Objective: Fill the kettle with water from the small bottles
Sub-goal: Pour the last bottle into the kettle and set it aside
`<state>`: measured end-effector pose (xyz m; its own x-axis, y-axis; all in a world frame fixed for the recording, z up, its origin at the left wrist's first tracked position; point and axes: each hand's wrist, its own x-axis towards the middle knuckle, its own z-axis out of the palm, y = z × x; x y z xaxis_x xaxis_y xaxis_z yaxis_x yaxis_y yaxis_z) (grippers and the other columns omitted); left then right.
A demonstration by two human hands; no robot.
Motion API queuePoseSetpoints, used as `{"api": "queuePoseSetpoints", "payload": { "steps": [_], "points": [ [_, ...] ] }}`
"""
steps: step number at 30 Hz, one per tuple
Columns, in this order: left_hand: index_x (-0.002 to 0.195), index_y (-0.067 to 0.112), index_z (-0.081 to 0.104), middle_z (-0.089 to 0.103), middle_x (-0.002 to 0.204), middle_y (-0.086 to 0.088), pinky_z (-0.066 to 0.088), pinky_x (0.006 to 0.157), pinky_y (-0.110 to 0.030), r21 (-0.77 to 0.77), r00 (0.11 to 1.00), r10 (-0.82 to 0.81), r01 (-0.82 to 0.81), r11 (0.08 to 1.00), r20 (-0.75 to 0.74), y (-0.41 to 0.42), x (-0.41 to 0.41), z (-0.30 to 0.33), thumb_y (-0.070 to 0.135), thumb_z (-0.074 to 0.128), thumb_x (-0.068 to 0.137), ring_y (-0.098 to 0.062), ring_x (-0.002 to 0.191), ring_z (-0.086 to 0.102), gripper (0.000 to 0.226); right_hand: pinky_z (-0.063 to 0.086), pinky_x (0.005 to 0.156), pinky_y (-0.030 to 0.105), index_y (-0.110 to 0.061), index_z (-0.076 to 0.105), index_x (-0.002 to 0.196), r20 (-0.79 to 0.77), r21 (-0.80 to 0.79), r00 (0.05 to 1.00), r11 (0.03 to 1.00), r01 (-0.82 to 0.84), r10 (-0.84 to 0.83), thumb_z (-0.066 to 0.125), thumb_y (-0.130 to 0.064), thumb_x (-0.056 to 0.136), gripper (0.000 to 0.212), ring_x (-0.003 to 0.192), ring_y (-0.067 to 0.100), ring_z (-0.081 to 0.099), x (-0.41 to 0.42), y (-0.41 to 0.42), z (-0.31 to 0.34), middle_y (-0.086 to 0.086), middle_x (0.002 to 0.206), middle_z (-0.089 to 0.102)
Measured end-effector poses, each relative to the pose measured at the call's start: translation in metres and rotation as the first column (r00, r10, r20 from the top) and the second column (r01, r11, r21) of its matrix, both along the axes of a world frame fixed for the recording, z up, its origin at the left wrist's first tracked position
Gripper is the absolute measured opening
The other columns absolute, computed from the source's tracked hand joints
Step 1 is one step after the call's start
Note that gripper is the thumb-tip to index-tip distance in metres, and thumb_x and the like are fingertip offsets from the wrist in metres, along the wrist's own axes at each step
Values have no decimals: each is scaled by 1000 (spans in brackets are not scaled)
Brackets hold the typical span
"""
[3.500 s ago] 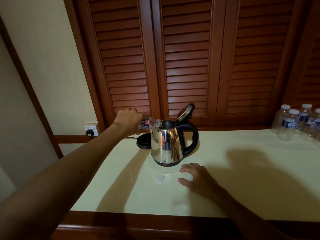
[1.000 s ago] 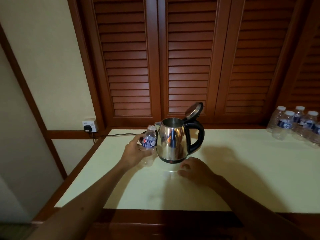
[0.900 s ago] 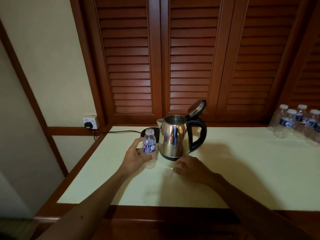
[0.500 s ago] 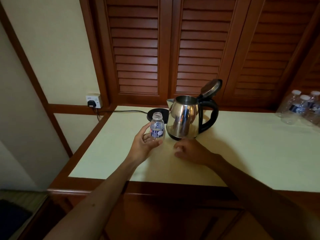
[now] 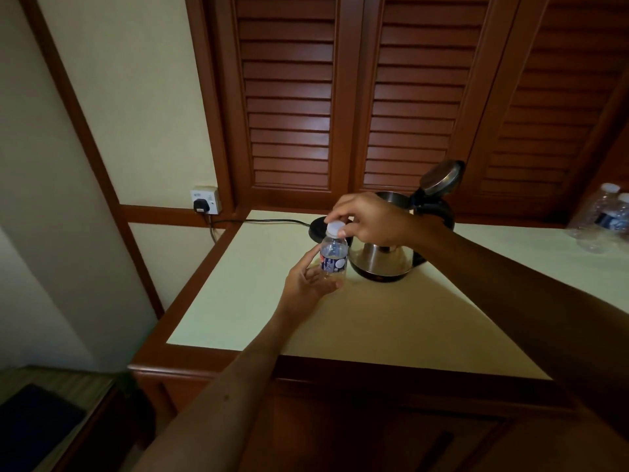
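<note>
A small clear bottle [image 5: 333, 258] with a blue label stands upright in front of the steel kettle [image 5: 381, 264]. My left hand [image 5: 308, 282] grips its lower body from the left. My right hand [image 5: 366, 219] pinches the white cap [image 5: 336, 229] on the bottle's mouth from above. The kettle stands on the pale countertop [image 5: 272, 301] with its lid [image 5: 440, 173] tipped open and its black handle to the right. My right hand hides the kettle's rim.
The black kettle base [image 5: 318, 229] lies behind the bottle, its cord running to a wall socket [image 5: 205, 201] at the left. Several capped bottles [image 5: 602, 218] stand at the far right. Louvred wooden doors rise behind the counter.
The bottle went from pouring into the kettle to standing upright in my left hand. My right hand picked the white cap off the counter and brought it onto the bottle's mouth.
</note>
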<state>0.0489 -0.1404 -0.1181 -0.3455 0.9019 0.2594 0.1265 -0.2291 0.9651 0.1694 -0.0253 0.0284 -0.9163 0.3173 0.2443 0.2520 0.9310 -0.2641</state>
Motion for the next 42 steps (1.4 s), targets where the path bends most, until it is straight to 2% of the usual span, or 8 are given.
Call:
{"api": "queuePoseSetpoints", "payload": {
  "steps": [7,12,17,19,26,30,37,42],
  "points": [
    [126,48,51,69,120,0,55,95,-41,5,997,38,-38,999,-66,2,-1,0,5,74,85,-21,108,67,64,46,75,34,-10,68,98,166,72,983,995,65,-76,62,-28,91,21,87,19,57,-9,-7,10,2,90,60],
    [117,57,45,66,122,6,54,95,-30,-25,989,70,-74,997,-134,4,-1,2,12,74,87,-20,111,65,61,39,58,32,-12,55,79,193,409,923,882,233,-333,48,-52,93,43,69,21,54,-25,-22,7,1,67,50],
    [119,58,51,71,117,-2,56,95,-40,14,981,82,-81,997,-174,4,-5,-1,12,76,85,-21,105,68,62,37,60,25,-11,63,108,362,126,921,987,100,-140,65,-39,88,35,74,9,53,-21,-18,34,-10,82,56],
    [120,60,50,70,120,-2,55,96,-39,19,980,72,-69,997,-186,4,-5,-1,12,77,84,-21,108,67,66,35,60,25,-12,63,99,395,112,914,993,47,-88,65,-30,89,20,72,11,53,-17,-13,35,-10,74,54],
    [121,57,42,67,124,0,54,92,-26,-10,983,73,-76,997,-169,6,-6,-1,10,77,83,-15,108,68,70,37,55,30,-9,56,74,211,479,968,877,21,-138,37,-49,97,51,59,20,51,-16,-3,-1,4,63,52],
    [117,60,41,68,124,0,52,97,-32,-39,986,68,-74,996,-154,7,-5,-1,12,77,84,-18,110,67,69,33,52,28,-13,45,58,147,412,953,892,186,-267,40,-56,93,55,54,20,47,-22,-4,-7,1,54,44],
    [122,52,40,69,111,7,49,75,-7,-7,990,50,-51,999,-133,6,-7,-1,0,75,83,2,98,68,74,42,62,26,-16,61,101,379,57,923,997,51,-69,62,-35,91,21,76,11,58,-17,-7,31,-4,85,61],
    [122,56,41,70,114,3,51,81,-11,-7,985,69,-71,997,-159,9,-8,-3,8,76,84,-13,105,68,71,46,66,36,-8,61,87,313,205,947,979,7,-73,56,-34,93,27,71,18,54,-18,-1,13,2,76,57]
  ]
}}
